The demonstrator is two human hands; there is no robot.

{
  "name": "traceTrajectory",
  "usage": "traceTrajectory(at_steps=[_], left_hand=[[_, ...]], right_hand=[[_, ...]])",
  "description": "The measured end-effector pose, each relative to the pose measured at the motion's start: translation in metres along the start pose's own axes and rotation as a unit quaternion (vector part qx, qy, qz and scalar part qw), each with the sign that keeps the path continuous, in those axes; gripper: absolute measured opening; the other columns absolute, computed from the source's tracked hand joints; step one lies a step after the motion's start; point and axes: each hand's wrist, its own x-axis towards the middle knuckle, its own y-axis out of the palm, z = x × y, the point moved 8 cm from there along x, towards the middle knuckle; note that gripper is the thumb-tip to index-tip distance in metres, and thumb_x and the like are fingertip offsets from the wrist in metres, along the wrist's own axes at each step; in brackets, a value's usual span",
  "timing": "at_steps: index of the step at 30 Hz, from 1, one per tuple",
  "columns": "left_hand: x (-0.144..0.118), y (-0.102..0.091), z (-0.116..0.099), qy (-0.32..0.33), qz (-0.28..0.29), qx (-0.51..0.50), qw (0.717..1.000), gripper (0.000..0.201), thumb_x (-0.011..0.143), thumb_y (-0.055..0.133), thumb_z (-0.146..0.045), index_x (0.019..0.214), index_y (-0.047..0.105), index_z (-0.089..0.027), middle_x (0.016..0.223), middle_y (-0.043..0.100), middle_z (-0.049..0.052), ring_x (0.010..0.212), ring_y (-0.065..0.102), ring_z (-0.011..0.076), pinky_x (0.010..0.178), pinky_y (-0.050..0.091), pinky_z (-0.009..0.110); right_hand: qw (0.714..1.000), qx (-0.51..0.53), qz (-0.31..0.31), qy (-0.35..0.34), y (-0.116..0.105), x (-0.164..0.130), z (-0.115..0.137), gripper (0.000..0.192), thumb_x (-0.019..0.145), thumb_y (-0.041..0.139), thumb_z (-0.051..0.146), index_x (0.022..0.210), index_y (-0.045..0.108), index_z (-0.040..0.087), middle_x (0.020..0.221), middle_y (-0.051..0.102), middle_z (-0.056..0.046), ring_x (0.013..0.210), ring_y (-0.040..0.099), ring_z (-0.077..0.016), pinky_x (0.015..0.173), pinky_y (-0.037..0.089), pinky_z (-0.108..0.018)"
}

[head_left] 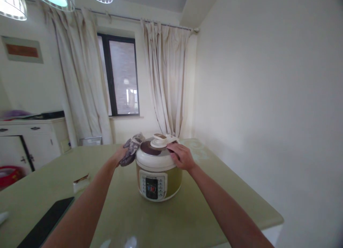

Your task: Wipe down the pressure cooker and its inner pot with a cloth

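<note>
An electric pressure cooker (160, 183) stands upright on the green tabletop, its control panel facing me. Its white and brown lid (157, 162) is on, with a raised knob (159, 139) on top. At the cooker's upper left side, my left hand (122, 156) is closed on a grey patterned cloth (132, 148), which touches or nearly touches the lid's edge. My right hand (183, 156) rests on the right side of the lid, palm down with fingers stretched over the top, holding nothing.
On the green table (120, 212), a black flat tablet-like object (46, 223) lies at front left, with a small white packet (81, 183) beyond it. A white cabinet (40, 133) and a red basin (10, 176) are at far left. A wall (268, 98) runs along the right.
</note>
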Motion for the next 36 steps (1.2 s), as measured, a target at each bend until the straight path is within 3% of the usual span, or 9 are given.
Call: traceTrajectory(at_steps=[4,8,12,17,22,26,32,34,36], left_hand=[[-0.04,-0.009,0.015,-0.009,0.046,-0.087,0.995,0.033,0.073,0.068,-0.04,0.096,0.073,-0.017,0.084,0.08,0.008,0.087,0.075,0.0288,0.077,0.063,0.037],[-0.092,-0.009,0.008,0.061,-0.076,-0.002,0.995,0.044,0.076,0.069,-0.046,0.111,0.072,-0.019,0.102,0.079,0.011,0.1,0.075,0.0337,0.088,0.062,0.046],[-0.16,0.035,0.024,0.109,-0.234,0.025,0.966,0.058,0.092,0.06,-0.053,0.141,0.055,-0.024,0.126,0.072,0.017,0.113,0.072,0.0362,0.091,0.06,0.052],[-0.227,0.098,0.018,0.375,-0.306,0.155,0.861,0.062,0.088,0.07,-0.045,0.146,0.053,-0.032,0.148,0.056,0.022,0.136,0.058,0.0421,0.1,0.055,0.061],[-0.248,0.127,-0.04,0.552,-0.226,0.279,0.753,0.046,0.089,0.066,-0.037,0.135,0.067,-0.033,0.142,0.066,0.016,0.135,0.059,0.0361,0.111,0.044,0.059],[-0.25,0.155,-0.097,0.614,-0.159,0.349,0.69,0.026,0.094,0.062,-0.028,0.117,0.072,-0.027,0.127,0.074,0.012,0.121,0.065,0.0268,0.108,0.044,0.046],[-0.232,0.172,-0.131,0.667,0.126,0.395,0.619,0.021,0.088,0.071,-0.029,0.109,0.07,-0.027,0.099,0.072,0.006,0.098,0.065,0.0242,0.096,0.046,0.042],[-0.22,0.153,-0.14,0.663,0.142,0.366,0.638,0.034,0.085,0.074,-0.03,0.119,0.069,-0.029,0.109,0.072,0.007,0.107,0.064,0.0259,0.099,0.044,0.043],[-0.199,0.129,-0.149,0.609,0.092,0.335,0.713,0.045,0.083,0.077,-0.031,0.127,0.067,-0.029,0.121,0.071,0.008,0.117,0.062,0.0284,0.103,0.042,0.045]], right_hand=[[1.0,-0.013,0.001,-0.014,-0.007,-0.003,-0.026,0.058,0.106,0.029,0.049,0.14,0.065,0.02,0.138,0.07,-0.015,0.131,0.063,-0.0284,0.112,0.05,-0.051],[1.0,0.005,0.012,0.019,-0.013,-0.003,-0.021,0.053,0.108,0.029,0.045,0.14,0.064,0.021,0.142,0.067,-0.014,0.133,0.06,-0.0268,0.114,0.047,-0.05],[0.998,-0.001,0.01,0.066,-0.005,-0.003,0.01,0.046,0.105,0.045,0.047,0.139,0.066,0.024,0.142,0.067,-0.013,0.135,0.059,-0.0282,0.116,0.044,-0.05],[0.996,-0.015,-0.024,0.09,0.008,-0.01,0.022,0.052,0.1,0.057,0.054,0.142,0.066,0.025,0.143,0.066,-0.014,0.135,0.058,-0.0313,0.116,0.042,-0.052],[0.997,0.027,-0.021,0.076,0.008,-0.006,0.004,0.047,0.106,0.042,0.048,0.136,0.071,0.028,0.137,0.071,-0.012,0.13,0.064,-0.0289,0.112,0.048,-0.051],[0.991,0.104,0.023,0.082,0.0,0.001,-0.001,0.051,0.108,0.035,0.048,0.133,0.074,0.027,0.138,0.072,-0.011,0.132,0.064,-0.0285,0.116,0.048,-0.05],[0.973,0.193,0.067,0.109,-0.013,0.004,0.0,0.057,0.111,0.031,0.057,0.133,0.074,0.028,0.142,0.07,-0.008,0.137,0.062,-0.0253,0.122,0.042,-0.052],[0.967,0.215,0.067,0.122,-0.016,0.005,-0.001,0.062,0.109,0.03,0.063,0.132,0.075,0.027,0.143,0.069,-0.009,0.138,0.061,-0.0255,0.124,0.04,-0.052],[0.953,0.249,0.065,0.161,-0.017,0.004,-0.001,0.069,0.109,0.025,0.067,0.129,0.076,0.026,0.138,0.072,-0.008,0.135,0.063,-0.0266,0.122,0.043,-0.052]])
